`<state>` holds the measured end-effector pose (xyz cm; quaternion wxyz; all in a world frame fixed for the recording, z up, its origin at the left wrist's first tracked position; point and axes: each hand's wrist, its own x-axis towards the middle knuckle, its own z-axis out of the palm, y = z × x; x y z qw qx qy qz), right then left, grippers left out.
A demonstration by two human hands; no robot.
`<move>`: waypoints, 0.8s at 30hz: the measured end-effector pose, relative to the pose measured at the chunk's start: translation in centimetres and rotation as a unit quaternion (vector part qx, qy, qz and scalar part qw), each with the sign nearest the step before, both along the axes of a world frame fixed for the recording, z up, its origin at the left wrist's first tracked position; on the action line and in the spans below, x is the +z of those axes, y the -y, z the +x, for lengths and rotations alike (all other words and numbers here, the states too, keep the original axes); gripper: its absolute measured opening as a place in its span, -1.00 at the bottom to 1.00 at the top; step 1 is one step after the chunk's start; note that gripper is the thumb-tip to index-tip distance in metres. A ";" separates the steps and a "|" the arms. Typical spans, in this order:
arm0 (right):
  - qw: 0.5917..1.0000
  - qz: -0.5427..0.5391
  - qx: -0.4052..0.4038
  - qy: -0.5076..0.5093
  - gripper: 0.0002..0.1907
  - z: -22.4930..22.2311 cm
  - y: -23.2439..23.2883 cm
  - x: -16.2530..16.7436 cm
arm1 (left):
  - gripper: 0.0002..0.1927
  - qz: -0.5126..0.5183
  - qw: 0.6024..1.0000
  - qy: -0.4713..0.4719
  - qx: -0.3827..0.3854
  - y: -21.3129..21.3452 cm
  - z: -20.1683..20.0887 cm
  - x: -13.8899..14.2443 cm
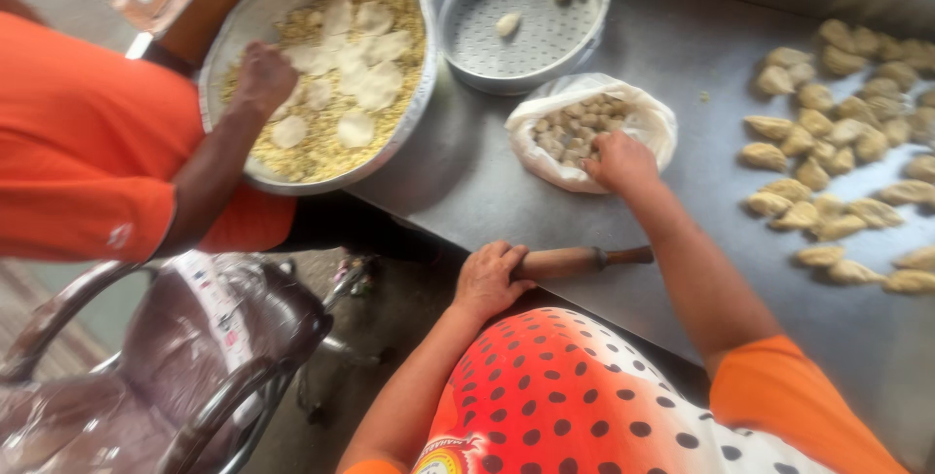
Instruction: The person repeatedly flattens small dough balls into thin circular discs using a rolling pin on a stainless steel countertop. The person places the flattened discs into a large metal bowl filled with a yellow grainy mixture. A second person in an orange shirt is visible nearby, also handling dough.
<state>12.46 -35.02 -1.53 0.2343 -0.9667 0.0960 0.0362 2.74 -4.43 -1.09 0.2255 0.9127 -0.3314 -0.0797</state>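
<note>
Your left hand (489, 279) was closed over the near end of the wooden rolling pin (582, 261), which lay flat at the counter (487, 182) edge, its long axis running left to right along that edge and its narrow handle pointing right. Your right hand (619, 159) reached into the white bag (589, 129) of small dough pieces (577, 128), fingers curled down among them; whether they had closed on one, I could not tell. You appeared to be at the picking-up stage, and the next move would call for a clean single-piece pinch clear of the bag's rim.
</note>
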 end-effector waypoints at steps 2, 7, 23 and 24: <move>0.993 -0.042 -0.012 0.113 -0.77 -1.3 -1.9 -0.8 | -0.45 0.005 1.000 0.004 0.012 -0.5 -0.4 0.1; 0.965 0.098 0.004 0.242 -0.90 -3.5 -2.5 -1.3 | -0.42 0.005 1.000 -0.009 0.010 -2.3 -1.4 0.8; 0.962 0.049 0.267 0.025 -0.87 -9.7 -10.1 -2.5 | -0.42 -0.018 0.995 -0.049 -0.090 -4.6 1.3 1.6; 0.961 0.050 0.271 0.019 -0.84 -9.6 -10.2 -2.2 | -0.42 -0.014 0.994 -0.054 -0.095 -4.9 1.5 1.5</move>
